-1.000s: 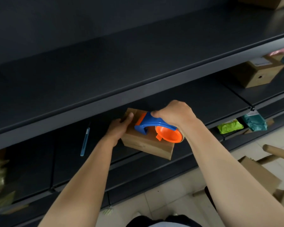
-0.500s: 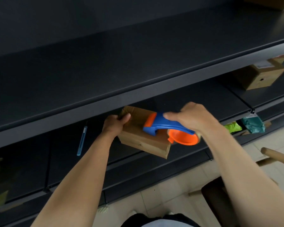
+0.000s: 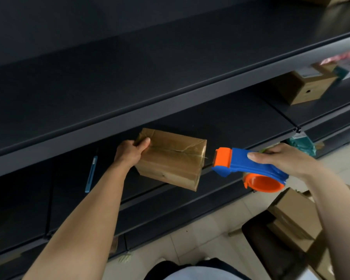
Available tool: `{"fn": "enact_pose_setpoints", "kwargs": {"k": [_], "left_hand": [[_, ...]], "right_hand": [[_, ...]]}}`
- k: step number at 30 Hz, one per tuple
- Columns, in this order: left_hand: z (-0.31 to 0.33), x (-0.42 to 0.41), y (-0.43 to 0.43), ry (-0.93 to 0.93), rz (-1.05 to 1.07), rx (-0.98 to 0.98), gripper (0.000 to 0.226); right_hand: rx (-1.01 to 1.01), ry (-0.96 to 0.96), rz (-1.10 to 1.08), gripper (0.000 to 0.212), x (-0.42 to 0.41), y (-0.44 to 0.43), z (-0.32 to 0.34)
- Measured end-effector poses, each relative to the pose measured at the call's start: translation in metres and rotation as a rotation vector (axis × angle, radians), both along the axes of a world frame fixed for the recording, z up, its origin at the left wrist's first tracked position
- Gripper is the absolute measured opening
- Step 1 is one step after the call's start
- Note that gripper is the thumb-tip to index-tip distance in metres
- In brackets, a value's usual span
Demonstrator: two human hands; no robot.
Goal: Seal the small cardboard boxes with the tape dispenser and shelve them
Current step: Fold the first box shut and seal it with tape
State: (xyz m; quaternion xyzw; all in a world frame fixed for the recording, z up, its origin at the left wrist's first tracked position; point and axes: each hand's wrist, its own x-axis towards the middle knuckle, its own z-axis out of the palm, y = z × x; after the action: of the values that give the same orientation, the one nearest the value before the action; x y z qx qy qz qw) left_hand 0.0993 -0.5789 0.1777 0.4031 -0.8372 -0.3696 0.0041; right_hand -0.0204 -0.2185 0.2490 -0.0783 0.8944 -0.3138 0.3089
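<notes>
A small brown cardboard box (image 3: 171, 160) rests on the edge of a dark lower shelf (image 3: 230, 122), with clear tape running along its top seam. My left hand (image 3: 132, 151) grips the box's far left end, thumb on top. My right hand (image 3: 285, 160) holds a blue and orange tape dispenser (image 3: 249, 169) just off the box's right end. A thin strand of tape still links the dispenser's orange head to the box's right corner.
A blue utility knife (image 3: 91, 173) lies on the shelf left of the box. Another cardboard box (image 3: 305, 87) stands on the shelf at the right. Green and teal packets (image 3: 301, 143) lie lower right. Open cardboard boxes (image 3: 291, 217) sit on the tiled floor.
My right hand has drawn the dispenser rightward across the box top and off its right end. My left hand has kept its hold on the box's left end.
</notes>
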Motion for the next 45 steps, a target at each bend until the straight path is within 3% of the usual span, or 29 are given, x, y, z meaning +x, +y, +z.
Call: {"fn": "enact_pose_setpoints", "kwargs": {"k": [5,10,15,20,24,31,37,43,45], "left_hand": [[0.003,0.001,0.005,0.005,0.001,-0.033,0.054],[0.002,-0.004,0.009,-0.001,0.04,-0.023,0.058],[0.005,-0.003,0.016,0.002,0.053,-0.055,0.056],[0.008,-0.003,0.033,0.145,0.039,-0.475,0.052],[0.007,-0.004,0.032,0.13,0.172,-0.155,0.062],[0.007,-0.005,0.028,0.07,0.162,-0.076,0.061],[0.008,-0.005,0.032,0.0,0.162,-0.11,0.055],[0.009,-0.004,0.034,0.008,0.159,-0.13,0.054],[0.008,-0.005,0.033,0.009,0.162,-0.137,0.054]], "right_hand": [[0.052,0.039,-0.027,0.09,0.0,0.015,0.009],[0.17,0.098,0.005,0.062,0.007,-0.018,-0.011],[0.211,0.138,0.002,0.061,0.01,-0.044,-0.027],[0.252,0.184,0.029,0.061,0.01,-0.053,-0.025],[0.299,0.231,0.046,0.064,0.017,-0.058,-0.016],[0.522,0.654,0.15,0.028,0.04,-0.088,-0.016],[0.439,0.522,-0.155,0.038,-0.004,-0.09,-0.065],[0.313,0.352,0.008,0.039,-0.017,-0.108,-0.097],[0.24,0.316,-0.039,0.045,-0.013,-0.113,-0.096]]}}
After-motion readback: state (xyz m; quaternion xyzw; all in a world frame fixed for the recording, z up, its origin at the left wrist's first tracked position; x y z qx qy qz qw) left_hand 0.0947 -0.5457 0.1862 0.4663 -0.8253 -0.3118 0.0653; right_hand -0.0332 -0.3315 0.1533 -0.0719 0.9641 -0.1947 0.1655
